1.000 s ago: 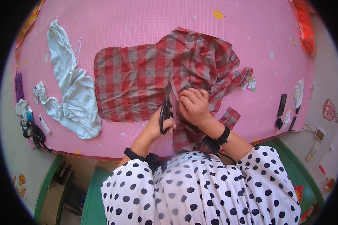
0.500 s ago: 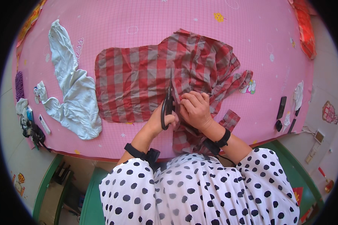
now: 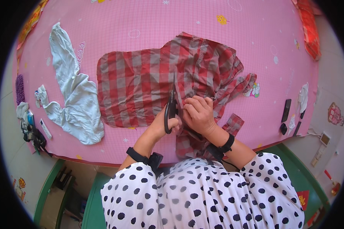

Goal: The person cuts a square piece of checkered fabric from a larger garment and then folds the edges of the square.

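Note:
A red and grey checked shirt [image 3: 130, 87] lies spread and wrinkled in the middle of the pink table cover. My left hand [image 3: 161, 124] grips a pair of scissors [image 3: 168, 116] by the black handles. The blades point away from me and sit at a slit in the checked cloth. Just to the right, my right hand [image 3: 198, 114] has its fingers curled down, pinching the shirt's fabric beside the blades. A loose checked piece [image 3: 233, 124] sticks out beyond my right wrist. Some of the scissors and the bunched cloth beneath my hands are hidden.
A pale blue crumpled garment [image 3: 78, 103] lies left of the shirt on the pink table cover [image 3: 133, 23]. Small items, including a white stick-shaped device [image 3: 46, 128], line the left edge. Toward the right edge are a black remote-like object [image 3: 286, 110] and a white cloth [image 3: 303, 97].
The whole scene sits slightly lower in the picture. Both hands keep almost the same place on the scissors and shirt; the black handles look a little further apart.

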`<state>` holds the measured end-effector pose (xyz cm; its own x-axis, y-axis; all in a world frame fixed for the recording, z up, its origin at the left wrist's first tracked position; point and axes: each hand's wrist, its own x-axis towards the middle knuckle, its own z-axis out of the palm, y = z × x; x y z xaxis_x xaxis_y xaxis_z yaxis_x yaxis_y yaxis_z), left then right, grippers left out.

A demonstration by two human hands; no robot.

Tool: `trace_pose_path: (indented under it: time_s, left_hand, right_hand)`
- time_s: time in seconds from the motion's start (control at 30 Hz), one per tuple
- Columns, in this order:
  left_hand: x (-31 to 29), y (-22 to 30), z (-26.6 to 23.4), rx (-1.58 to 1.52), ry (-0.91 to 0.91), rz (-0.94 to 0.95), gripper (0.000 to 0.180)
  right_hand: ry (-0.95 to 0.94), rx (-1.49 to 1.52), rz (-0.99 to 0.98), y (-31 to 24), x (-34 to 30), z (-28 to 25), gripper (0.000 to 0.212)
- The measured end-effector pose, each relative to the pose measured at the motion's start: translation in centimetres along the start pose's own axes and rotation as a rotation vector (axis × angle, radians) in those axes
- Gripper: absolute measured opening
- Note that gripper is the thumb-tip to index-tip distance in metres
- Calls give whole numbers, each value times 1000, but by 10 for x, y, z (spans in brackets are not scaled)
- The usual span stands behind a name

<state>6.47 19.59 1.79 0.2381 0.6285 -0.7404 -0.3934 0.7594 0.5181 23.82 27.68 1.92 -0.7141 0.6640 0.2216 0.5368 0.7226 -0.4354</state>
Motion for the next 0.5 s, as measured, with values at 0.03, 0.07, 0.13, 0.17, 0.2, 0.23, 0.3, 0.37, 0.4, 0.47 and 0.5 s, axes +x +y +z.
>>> trace_pose_path:
  time_s: [0.03, 0.07, 0.13, 0.17, 0.2, 0.23, 0.3, 0.37, 0.4, 0.47, 0.5]
  left_hand:
    - [0, 2, -1, -1, -7, -4, 56]
    - [1, 3, -1, -2, -14, -8, 56]
    - [1, 3, -2, 15, -18, 4, 55]
    - [2, 3, -2, 24, -20, 10, 55]
    - [2, 1, -4, 35, -19, 25, 55]
    - [4, -4, -7, 47, -18, 39, 54]
    - [3, -5, -7, 30, -17, 58, 54]
    - [-2, 0, -4, -28, -18, 69, 53]
    - [-1, 1, -3, -24, -15, 74, 52]
    - [-2, 2, -1, -20, -2, 87, 52]
    - [-1, 3, 1, -17, 15, 88, 49]
  right_hand:
    - [-1, 0, -1, 0, 0, 0, 15]
    - [-3, -1, -2, 0, 0, 1, 15]
    - [-3, -5, -2, -1, 0, 0, 15]
    - [-3, -5, -1, -1, 0, 1, 15]
    - [-2, -3, -1, -2, 1, 1, 15]
    - [-2, -1, -1, -2, 2, 1, 15]
    - [-5, 6, 1, -2, 3, 1, 15]
    - [-3, 8, 3, -1, 3, 0, 15]
    - [0, 7, 4, -1, 3, 0, 14]
    - [4, 10, 0, 0, 3, 0, 14]
    - [7, 10, -1, 0, 3, -1, 15]
